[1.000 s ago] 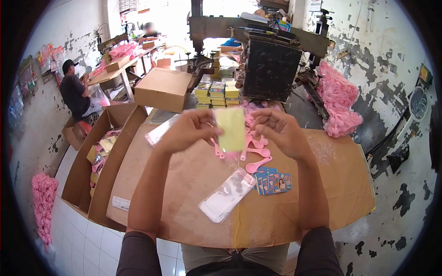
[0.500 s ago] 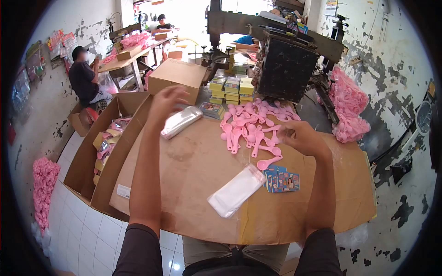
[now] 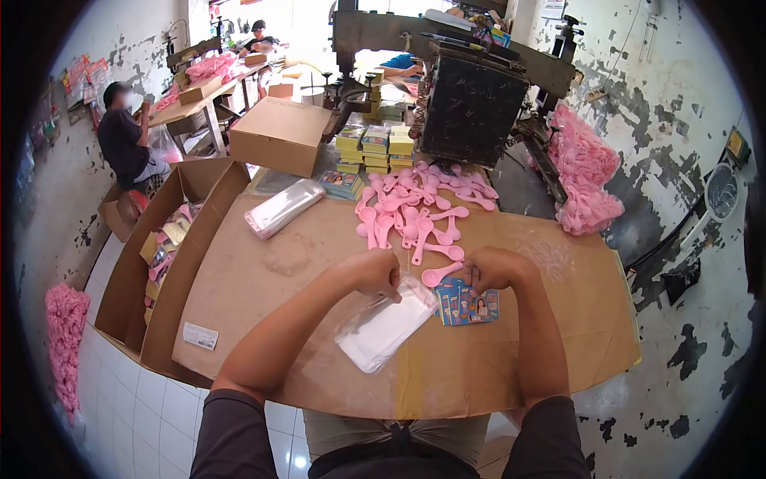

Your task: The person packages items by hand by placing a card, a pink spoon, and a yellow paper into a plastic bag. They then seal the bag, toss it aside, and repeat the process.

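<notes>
Holds both hands low over the cardboard sheet [image 3: 247, 287], one at either side of the far end of a stack of clear plastic sleeves [image 3: 383, 331]. Sets the left hand [image 3: 373, 272] at that far end, knuckles up, fingertips bunched and pointing down onto the film: a narrow grip, apparently touching. Cannot tell about any sleeve caught between thumb and finger. Holds the right hand [image 3: 495, 270] to the right of the same far end, fingers bent down at the far edge of a fan of blue printed cards [image 3: 483, 309]. Cannot tell, with the fingertips partly hidden, about any card pinched there.

Matters most here: the long axis of the stack, slanting from near left to far right, far end toward the gap between the hands. Nearer to the sleeves, the left hand; nearer to the cards, the right, with the cards just beside the stack's far right end, touching or almost so.

Just beyond the stack's far end, a pink plastic spoon [image 3: 436, 276], near the right fingertips; farther beyond, a heap of pink spoons [image 3: 399, 203]. Beyond the stack and to its left, a second bundle of sleeves [image 3: 286, 209]; well to its left, an open carton [image 3: 195, 267].
</notes>
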The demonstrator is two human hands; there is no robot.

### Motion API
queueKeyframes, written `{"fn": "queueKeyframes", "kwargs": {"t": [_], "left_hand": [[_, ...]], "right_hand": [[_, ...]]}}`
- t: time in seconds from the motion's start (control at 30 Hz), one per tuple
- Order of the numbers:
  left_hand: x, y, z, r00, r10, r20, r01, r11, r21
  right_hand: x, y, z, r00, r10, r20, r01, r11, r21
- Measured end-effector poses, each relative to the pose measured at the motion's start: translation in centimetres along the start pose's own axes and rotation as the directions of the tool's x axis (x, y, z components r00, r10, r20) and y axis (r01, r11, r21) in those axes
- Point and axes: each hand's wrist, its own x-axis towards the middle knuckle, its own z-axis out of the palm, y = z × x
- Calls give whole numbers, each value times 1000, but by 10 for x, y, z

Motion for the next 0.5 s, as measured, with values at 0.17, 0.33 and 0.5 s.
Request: {"fn": "queueKeyframes", "kwargs": {"t": [0.17,0.33,0.5], "left_hand": [[-3,-3,-10,995,-87,49,96,965,-245],[-2,-8,-15,991,-64,117,97,946,-309],[-3,-9,-14,993,-20,120,61,936,-345]], "right_hand": [[5,14,2,999,-51,-18,52,996,72],[-21,-8,-14,993,-82,-82,86,995,42],[-49,-61,-33,881,-399,-254,424,905,47]]}}
